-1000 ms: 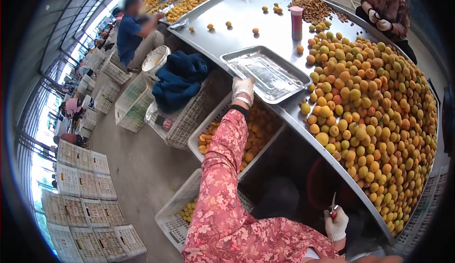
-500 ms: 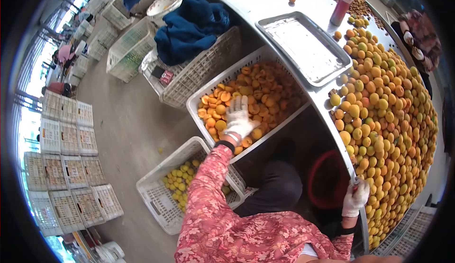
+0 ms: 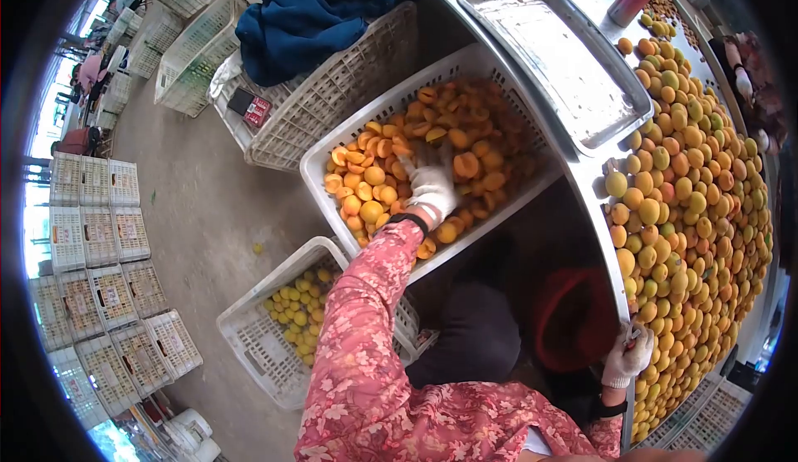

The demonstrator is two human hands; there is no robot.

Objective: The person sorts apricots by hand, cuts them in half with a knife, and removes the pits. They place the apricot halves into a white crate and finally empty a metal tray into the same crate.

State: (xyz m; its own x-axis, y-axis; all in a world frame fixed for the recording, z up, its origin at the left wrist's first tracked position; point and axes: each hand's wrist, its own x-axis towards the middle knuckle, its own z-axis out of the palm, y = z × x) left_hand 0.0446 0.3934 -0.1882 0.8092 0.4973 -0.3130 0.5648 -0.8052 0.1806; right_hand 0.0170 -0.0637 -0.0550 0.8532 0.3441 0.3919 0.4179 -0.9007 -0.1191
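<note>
One white crate [image 3: 453, 252] sat mid-frame below the desk [image 3: 592, 172] lip, likely for a short reach; left hand [image 3: 432, 189] was down among its fruit halves [image 3: 364, 141], blurred, couldn't tell if gripping; right hand [image 3: 628, 359], lower right, was closed round a small red tool [image 3: 633, 340], maybe parked at the desk edge, clear of the crate; whole fruit [image 3: 698, 221] lay heaped at right.
</note>
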